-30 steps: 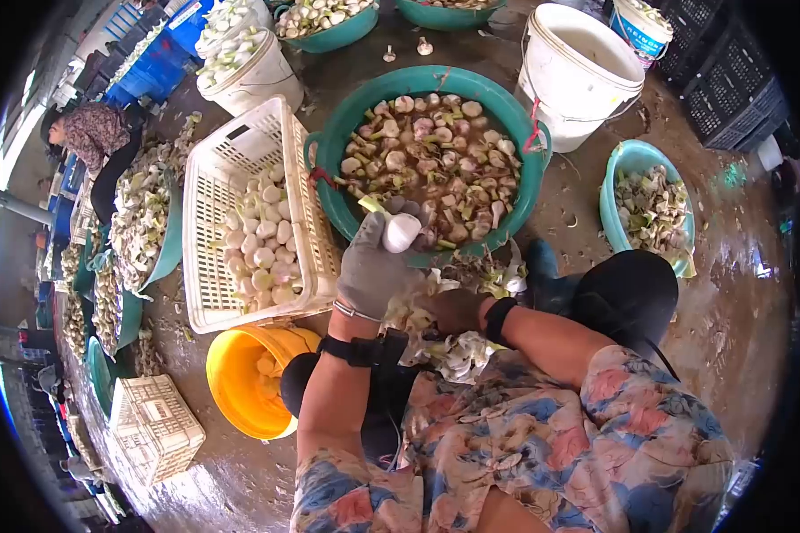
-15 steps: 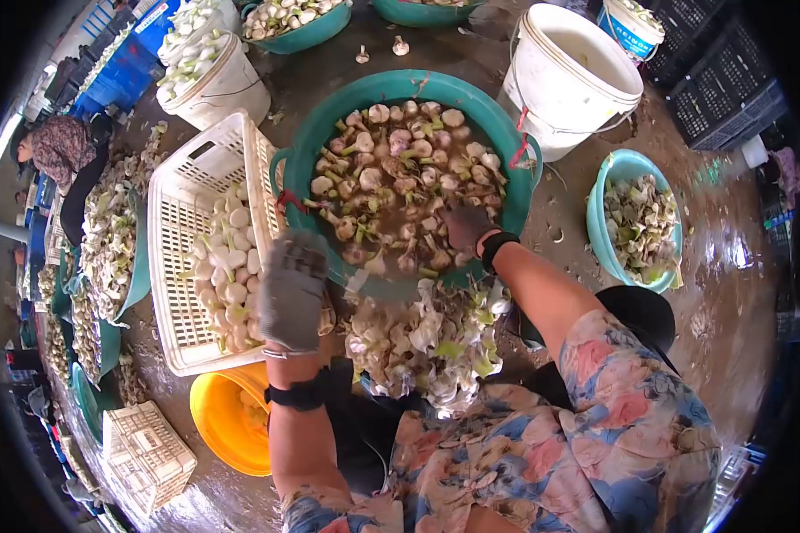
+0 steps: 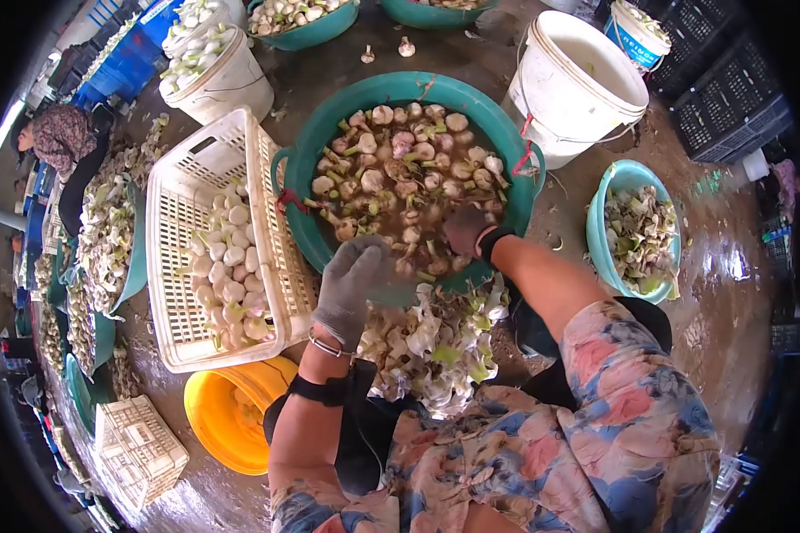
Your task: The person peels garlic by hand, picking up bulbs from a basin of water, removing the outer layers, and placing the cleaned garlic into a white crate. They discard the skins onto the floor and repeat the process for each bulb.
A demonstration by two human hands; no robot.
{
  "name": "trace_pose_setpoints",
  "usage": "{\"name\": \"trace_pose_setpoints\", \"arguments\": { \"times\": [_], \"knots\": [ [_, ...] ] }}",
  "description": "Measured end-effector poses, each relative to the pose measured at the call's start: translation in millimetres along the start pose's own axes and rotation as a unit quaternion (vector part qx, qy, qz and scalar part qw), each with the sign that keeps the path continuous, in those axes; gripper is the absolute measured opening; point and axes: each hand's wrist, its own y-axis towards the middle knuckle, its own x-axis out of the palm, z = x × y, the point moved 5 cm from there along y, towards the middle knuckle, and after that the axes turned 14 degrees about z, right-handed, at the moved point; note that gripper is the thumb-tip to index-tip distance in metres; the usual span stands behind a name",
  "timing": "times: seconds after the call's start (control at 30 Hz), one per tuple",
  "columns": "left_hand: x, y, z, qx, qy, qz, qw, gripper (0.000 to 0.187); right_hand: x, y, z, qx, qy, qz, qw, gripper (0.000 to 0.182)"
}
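Garlic bulbs [image 3: 372, 180] float in brown water inside a large green tub [image 3: 308, 133]. My right hand [image 3: 468, 231], in a dark wet glove, reaches into the tub among bulbs at its lower right; its fingertips are hidden. My left hand [image 3: 351, 289], in a grey glove, is over the tub's near left rim, its fingers bent; whether anything is in them is unclear. To its left, a white slatted crate [image 3: 171, 306] holds peeled white bulbs [image 3: 231, 266]. Below the tub lies a heap of garlic peelings [image 3: 436, 346].
A yellow bucket [image 3: 206, 417] stands below the crate. White buckets [image 3: 578, 89] [image 3: 227, 84] flank the tub's far side. At right are a teal basin [image 3: 598, 226] of peelings and black crates [image 3: 729, 115]. Another person [image 3: 62, 142] is at far left, near more garlic heaps.
My left hand has moved right, away from the crate to the tub's near rim. My right hand stays in the tub, slightly shifted.
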Motion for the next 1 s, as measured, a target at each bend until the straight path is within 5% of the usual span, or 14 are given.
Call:
{"name": "trace_pose_setpoints", "arguments": {
  "times": [0.07,0.27,0.33,0.43,0.47,0.5,0.53,0.6,0.63,0.7,0.73,0.8,0.93,1.0],
  "knots": [
    [2.7,-5.8,1.3,0.003,-0.009,-0.003,1.000,0.026,12.6,5.8,-9.1,-0.037,-0.121,0.035,0.991,0.027],
    [-7.9,-9.8,1.7,0.036,0.060,-0.016,0.997,0.028,4.9,24.6,-2.4,-0.034,-0.143,-0.002,0.989,0.027],
    [-10.2,-2.8,-2.9,0.030,0.069,-0.010,0.997,0.028,3.9,28.2,23.3,0.141,0.027,0.003,0.990,0.025],
    [-4.5,13.2,-21.9,0.034,0.101,0.004,0.994,0.040,0.3,22.8,37.2,0.008,0.162,0.162,0.973,0.021],
    [-4.6,22.2,-24.1,0.188,0.235,0.033,0.953,0.053,-3.3,17.4,37.1,-0.060,0.229,0.242,0.941,0.020],
    [-0.1,22.8,-20.1,0.335,0.361,0.062,0.868,0.067,-29.5,1.9,17.6,-0.122,0.481,0.320,0.807,0.020],
    [5.4,19.3,-15.3,0.334,0.364,0.063,0.867,0.067,-44.9,-8.8,-4.6,-0.122,0.483,0.319,0.806,0.020],
    [22.2,6.4,-3.1,0.286,0.412,0.026,0.865,0.076,-51.3,-20.5,-33.9,0.083,0.674,0.186,0.710,0.026],
    [23.2,3.9,-2.8,0.229,0.353,0.019,0.907,0.075,-56.3,-26.4,-48.4,0.081,0.676,0.187,0.709,0.026],
    [24.6,-7.7,3.2,0.264,0.390,0.029,0.882,0.073,-77.9,-45.5,-65.2,0.039,0.474,0.355,0.805,0.027],
    [25.0,-13.5,6.5,0.297,0.425,0.039,0.854,0.070,-85.6,-52.4,-72.6,0.039,0.475,0.357,0.803,0.027],
    [21.3,-20.7,3.8,0.299,0.423,0.036,0.855,0.068,-75.5,-62.2,-82.9,0.154,0.775,0.175,0.587,0.026],
    [16.7,-29.3,0.3,0.324,0.413,0.011,0.851,0.066,-76.3,-74.3,-83.7,0.143,0.736,0.159,0.642,0.024],
    [17.0,-35.3,0.6,0.325,0.406,0.001,0.854,0.066,-99.2,-86.8,-88.6,-0.019,0.521,0.303,0.798,0.023]
  ]
}}
